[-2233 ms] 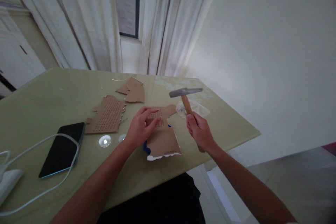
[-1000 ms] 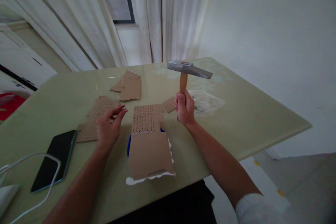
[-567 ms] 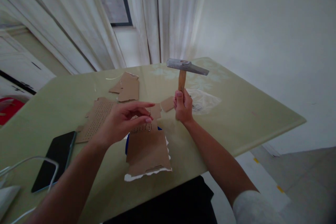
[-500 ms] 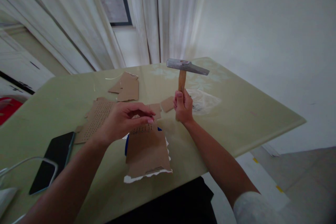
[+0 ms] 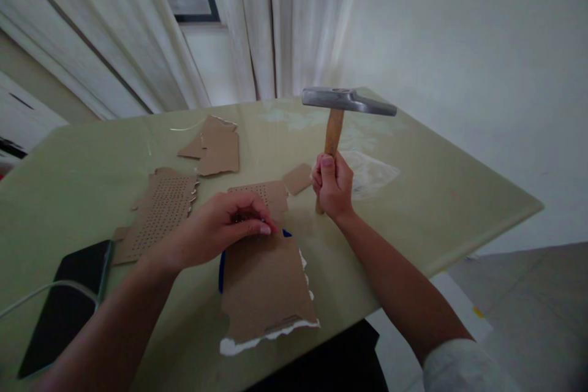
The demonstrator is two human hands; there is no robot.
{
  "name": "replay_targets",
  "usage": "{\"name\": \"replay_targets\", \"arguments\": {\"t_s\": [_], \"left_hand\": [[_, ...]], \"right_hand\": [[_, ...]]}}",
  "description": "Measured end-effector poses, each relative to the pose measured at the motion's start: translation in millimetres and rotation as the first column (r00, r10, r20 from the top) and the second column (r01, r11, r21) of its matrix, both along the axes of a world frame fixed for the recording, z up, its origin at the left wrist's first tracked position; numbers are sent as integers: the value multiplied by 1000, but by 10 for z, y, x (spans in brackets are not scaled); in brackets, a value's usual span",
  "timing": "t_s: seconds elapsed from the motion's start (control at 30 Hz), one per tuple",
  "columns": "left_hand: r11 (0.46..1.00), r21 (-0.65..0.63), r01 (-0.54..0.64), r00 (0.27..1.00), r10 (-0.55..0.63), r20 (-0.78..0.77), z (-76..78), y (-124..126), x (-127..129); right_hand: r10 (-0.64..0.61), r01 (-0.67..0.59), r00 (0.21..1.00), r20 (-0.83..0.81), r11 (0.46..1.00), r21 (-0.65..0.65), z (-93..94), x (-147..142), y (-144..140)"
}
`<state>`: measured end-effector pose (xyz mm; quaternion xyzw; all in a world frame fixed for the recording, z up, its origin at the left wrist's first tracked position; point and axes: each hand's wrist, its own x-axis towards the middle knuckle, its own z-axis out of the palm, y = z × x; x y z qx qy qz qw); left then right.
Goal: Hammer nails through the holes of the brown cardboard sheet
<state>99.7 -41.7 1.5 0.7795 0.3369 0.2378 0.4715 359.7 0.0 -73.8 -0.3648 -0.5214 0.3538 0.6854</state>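
My right hand (image 5: 334,187) is wrapped round the wooden handle of a hammer (image 5: 348,100), held upright with its metal head on top. My left hand (image 5: 229,223) is closed in a pinch over the far end of a piece of brown cardboard (image 5: 269,288) with torn white edges. Something tiny shows between thumb and forefinger, too small to name. Blue material (image 5: 222,272) peeks out from beneath this cardboard. The hand partly hides the cardboard's far end.
Cardboard punched with rows of holes (image 5: 168,202) lies to the left, and another holed piece (image 5: 271,193) beyond my left hand. Plain cardboard scraps (image 5: 220,147) sit farther back. A clear plastic bag (image 5: 372,174) lies right; a phone (image 5: 68,306) and white cable (image 5: 55,285) lie near left.
The view has shifted slightly. The hammer is a little higher and farther right in view. My left hand has come down closer to the cardboard's far end, still pinching.
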Motion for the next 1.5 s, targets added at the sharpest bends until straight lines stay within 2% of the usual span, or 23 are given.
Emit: {"name": "replay_targets", "arguments": {"t_s": [0.57,0.77,0.93,1.5], "left_hand": [[997,69,18,989,-8,-151,62,-93,-3],[995,99,27,987,-10,-159,33,-92,-11],[997,67,33,989,-23,-143,-4,-86,-24],[997,76,33,989,-21,-144,3,-85,-39]], "right_hand": [[-13,13,1000,23,1000,25,12,5,-22],[-21,21,999,46,1000,6,6,9,-21],[-22,22,998,52,1000,4,-1,12,-20],[-11,12,998,57,1000,-3,2,17,-32]]}}
